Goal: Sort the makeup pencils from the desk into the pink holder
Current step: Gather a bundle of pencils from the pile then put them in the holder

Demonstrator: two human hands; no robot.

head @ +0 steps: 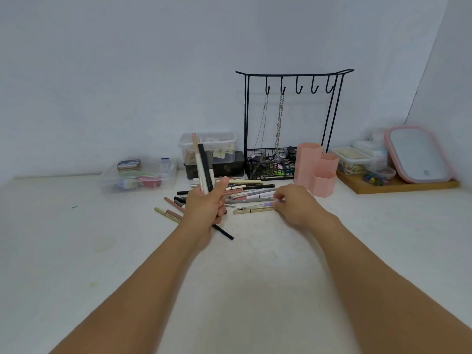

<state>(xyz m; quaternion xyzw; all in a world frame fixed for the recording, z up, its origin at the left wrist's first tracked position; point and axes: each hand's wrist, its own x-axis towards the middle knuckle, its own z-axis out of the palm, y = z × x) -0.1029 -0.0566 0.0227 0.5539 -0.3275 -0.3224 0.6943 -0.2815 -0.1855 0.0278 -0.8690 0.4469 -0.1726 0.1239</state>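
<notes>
My left hand grips a small bundle of makeup pencils, white and black ones standing upright above the fist, with a black end sticking out below. Several more pencils lie scattered in a pile on the white desk behind both hands. My right hand reaches into the right side of the pile, and its fingertips pinch a pencil with a purple band. The pink holder, three hexagonal tubes of different heights, stands just right of the pile.
A black wire jewellery stand with a basket of clips stands behind the pile. Clear plastic boxes sit at the left and behind. A wooden tray with containers and a pink-rimmed lid is at the right.
</notes>
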